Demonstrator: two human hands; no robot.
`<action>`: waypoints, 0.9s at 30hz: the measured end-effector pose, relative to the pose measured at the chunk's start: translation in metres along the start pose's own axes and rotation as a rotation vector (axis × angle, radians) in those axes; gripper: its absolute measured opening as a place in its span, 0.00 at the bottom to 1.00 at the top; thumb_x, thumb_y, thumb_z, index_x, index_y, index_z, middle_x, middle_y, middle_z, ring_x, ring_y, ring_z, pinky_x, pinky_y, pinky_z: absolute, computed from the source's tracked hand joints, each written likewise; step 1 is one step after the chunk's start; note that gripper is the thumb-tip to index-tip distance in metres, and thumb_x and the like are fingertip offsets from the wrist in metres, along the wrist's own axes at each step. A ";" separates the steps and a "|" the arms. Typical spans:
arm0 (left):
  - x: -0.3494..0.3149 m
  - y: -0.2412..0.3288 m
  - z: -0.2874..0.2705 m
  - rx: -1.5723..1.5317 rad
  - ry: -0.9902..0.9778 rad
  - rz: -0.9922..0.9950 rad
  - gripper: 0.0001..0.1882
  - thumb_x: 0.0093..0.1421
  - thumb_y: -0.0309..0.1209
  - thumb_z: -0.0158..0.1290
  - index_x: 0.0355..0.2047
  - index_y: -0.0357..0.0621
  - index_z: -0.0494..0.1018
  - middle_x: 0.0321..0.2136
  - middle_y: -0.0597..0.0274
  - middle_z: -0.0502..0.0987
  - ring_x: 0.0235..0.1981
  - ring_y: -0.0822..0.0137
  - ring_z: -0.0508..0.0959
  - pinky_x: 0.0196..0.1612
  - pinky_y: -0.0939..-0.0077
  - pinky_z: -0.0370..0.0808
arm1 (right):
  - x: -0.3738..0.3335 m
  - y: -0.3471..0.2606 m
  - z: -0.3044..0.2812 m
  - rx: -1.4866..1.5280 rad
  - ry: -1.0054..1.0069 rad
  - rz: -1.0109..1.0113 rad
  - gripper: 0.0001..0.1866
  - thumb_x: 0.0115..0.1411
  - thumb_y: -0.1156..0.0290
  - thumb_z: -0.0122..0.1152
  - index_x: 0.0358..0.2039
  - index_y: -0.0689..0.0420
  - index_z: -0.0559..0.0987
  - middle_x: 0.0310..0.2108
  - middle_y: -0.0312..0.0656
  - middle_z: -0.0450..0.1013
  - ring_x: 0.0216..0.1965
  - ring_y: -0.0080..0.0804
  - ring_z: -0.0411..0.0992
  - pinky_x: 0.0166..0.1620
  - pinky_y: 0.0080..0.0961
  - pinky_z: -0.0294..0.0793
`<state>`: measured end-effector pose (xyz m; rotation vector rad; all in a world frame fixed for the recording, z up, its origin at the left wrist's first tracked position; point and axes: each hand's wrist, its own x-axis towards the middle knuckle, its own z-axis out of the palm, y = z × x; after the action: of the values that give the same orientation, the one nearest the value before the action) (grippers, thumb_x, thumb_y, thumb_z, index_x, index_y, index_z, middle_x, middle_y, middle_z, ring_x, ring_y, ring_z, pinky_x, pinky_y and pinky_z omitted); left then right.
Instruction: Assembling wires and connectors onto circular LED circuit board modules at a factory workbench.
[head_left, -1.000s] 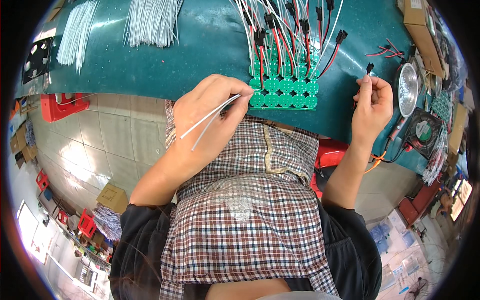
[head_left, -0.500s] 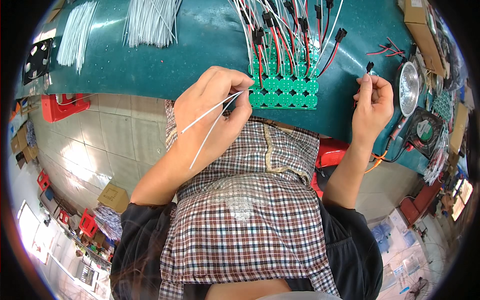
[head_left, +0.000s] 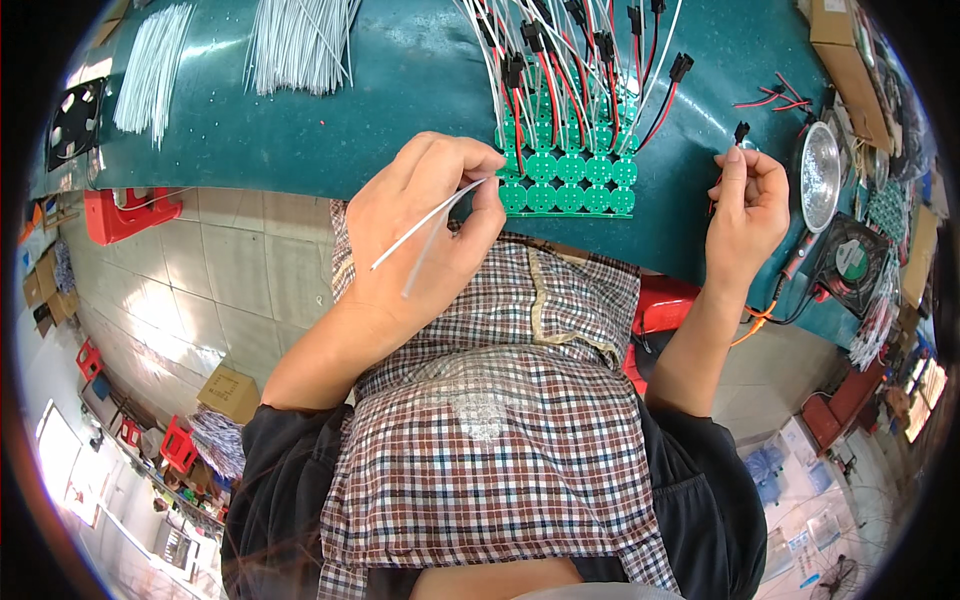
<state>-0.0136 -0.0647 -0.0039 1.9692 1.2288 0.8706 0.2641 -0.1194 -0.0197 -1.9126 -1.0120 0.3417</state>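
Note:
My left hand (head_left: 425,225) is closed in a pinch on white wires (head_left: 418,232), just off the left edge of a green circuit board panel (head_left: 570,187). Their loose ends trail back over the hand, one of them blurred. Round green sections in rows make up the panel, and white wires and red-and-black leads with black plugs (head_left: 680,67) rise from its far part. Off the panel's right side, my right hand (head_left: 745,210) pinches a lead with a black connector (head_left: 741,131) sticking up above the fingertips. The fingers hide most of that lead.
Two bundles of white wires (head_left: 155,70) lie at the far left of the green table (head_left: 300,150), near a black fan (head_left: 75,122). On the right are a metal bowl (head_left: 819,180), a soldering iron (head_left: 800,255), another fan (head_left: 850,262) and loose red-and-black leads (head_left: 780,95).
The trailing ends of the white wires have shifted up over my left hand, and one now looks smeared. Both hands have barely moved.

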 end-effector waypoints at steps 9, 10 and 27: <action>0.001 0.005 0.001 -0.004 -0.018 -0.002 0.11 0.52 0.20 0.62 0.35 0.43 0.75 0.29 0.60 0.79 0.28 0.65 0.82 0.30 0.74 0.77 | 0.000 0.000 -0.002 0.004 0.000 -0.003 0.06 0.66 0.74 0.62 0.35 0.63 0.76 0.27 0.35 0.77 0.21 0.13 0.68 0.25 0.13 0.69; 0.002 0.006 0.000 -0.034 -0.040 -0.033 0.11 0.53 0.21 0.62 0.36 0.43 0.76 0.29 0.61 0.79 0.28 0.66 0.82 0.30 0.75 0.78 | 0.000 0.000 -0.003 0.004 0.004 -0.007 0.06 0.66 0.74 0.61 0.35 0.63 0.76 0.27 0.35 0.77 0.21 0.13 0.68 0.25 0.13 0.69; 0.018 0.005 -0.009 -0.053 -0.198 -0.280 0.10 0.54 0.26 0.66 0.34 0.42 0.76 0.27 0.63 0.80 0.26 0.72 0.80 0.29 0.78 0.78 | -0.018 -0.012 -0.008 0.311 -0.097 0.148 0.05 0.62 0.83 0.62 0.38 0.67 0.78 0.39 0.47 0.80 0.34 0.29 0.81 0.38 0.21 0.80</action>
<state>-0.0125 -0.0488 0.0091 1.7417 1.3100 0.5488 0.2516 -0.1356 -0.0087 -1.7031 -0.8256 0.6444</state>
